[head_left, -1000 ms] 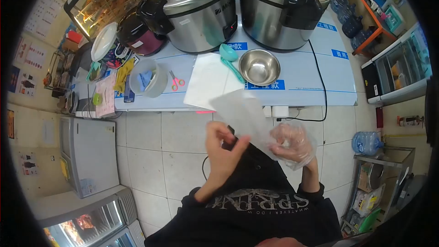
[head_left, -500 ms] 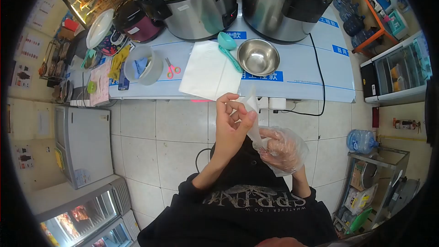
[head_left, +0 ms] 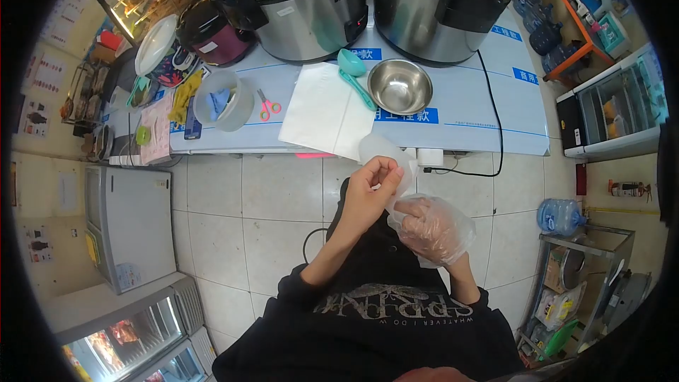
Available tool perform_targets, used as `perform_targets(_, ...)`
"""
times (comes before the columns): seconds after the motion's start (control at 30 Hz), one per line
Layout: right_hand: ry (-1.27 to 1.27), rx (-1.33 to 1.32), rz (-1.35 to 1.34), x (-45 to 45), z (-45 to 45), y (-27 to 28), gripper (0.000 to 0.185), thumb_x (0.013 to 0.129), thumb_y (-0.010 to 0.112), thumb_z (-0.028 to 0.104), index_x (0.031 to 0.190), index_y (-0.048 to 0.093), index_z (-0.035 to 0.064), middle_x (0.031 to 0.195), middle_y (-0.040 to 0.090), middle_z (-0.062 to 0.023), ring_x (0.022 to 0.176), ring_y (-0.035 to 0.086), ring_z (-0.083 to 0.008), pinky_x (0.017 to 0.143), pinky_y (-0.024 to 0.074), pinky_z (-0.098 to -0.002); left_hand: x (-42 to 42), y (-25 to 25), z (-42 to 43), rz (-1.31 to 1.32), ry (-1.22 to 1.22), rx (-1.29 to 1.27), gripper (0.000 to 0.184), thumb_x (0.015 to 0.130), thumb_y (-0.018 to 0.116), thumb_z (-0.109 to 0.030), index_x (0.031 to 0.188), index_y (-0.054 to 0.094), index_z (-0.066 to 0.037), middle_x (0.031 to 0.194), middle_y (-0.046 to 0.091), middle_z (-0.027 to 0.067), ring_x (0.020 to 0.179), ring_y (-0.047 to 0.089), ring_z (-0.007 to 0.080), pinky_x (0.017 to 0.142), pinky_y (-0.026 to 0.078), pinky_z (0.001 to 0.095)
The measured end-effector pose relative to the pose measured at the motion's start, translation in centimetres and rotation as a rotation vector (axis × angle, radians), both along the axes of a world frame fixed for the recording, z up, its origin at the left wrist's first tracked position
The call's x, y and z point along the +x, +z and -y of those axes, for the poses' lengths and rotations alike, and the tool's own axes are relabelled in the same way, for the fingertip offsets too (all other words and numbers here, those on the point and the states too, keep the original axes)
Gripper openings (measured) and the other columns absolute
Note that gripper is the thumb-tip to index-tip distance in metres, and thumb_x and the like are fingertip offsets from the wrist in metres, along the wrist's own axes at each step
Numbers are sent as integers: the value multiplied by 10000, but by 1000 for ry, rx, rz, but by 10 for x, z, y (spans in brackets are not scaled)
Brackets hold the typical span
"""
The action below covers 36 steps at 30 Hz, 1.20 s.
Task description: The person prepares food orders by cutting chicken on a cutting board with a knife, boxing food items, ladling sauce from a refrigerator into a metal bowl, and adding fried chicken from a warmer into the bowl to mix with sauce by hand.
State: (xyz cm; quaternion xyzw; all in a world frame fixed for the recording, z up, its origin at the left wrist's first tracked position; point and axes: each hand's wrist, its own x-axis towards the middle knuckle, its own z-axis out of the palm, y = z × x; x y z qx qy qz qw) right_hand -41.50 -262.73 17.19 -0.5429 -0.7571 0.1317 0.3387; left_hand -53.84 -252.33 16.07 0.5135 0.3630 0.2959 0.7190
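Note:
My bare left hand [head_left: 369, 197] pinches a thin, whitish, translucent piece of plastic [head_left: 382, 147] that looks like a loose disposable glove. Its rounded upper part stands up past my fingers, near the table's front edge. A clear disposable glove covers my right hand [head_left: 433, 229], baggy around the wrist. The fingers of that hand are curled at the lower end of the loose plastic, just right of my left hand. Beyond, on the table, lie white paper sheets [head_left: 322, 110], a turquoise rice scoop [head_left: 357, 79] and a steel bowl [head_left: 400, 87].
Two large steel rice cookers [head_left: 308, 18] stand at the back of the table [head_left: 481, 120]. Pink-handled scissors [head_left: 269, 107] and a translucent tub [head_left: 237, 110] are to the left. A black cable [head_left: 498, 124] hangs over the front edge at right. A metal rack [head_left: 594, 240] stands right.
My left hand has shifted slightly right and down, closing its fingers on the thin plastic, which now shows a rounder, wider top. My gloved right hand has barely moved.

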Motion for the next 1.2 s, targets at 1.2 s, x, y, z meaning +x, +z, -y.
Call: perform_targets(1.2, -471, -795, -1156, -27, -70, -20, 216, 903, 495, 214, 963, 529, 9, 874, 585, -37, 829, 523, -67, 710, 424, -212, -47, -26, -21, -29, 203, 20, 189, 903, 499, -145, 1020, 547, -5, 920, 608, 45, 839, 563, 75, 696, 425, 189)
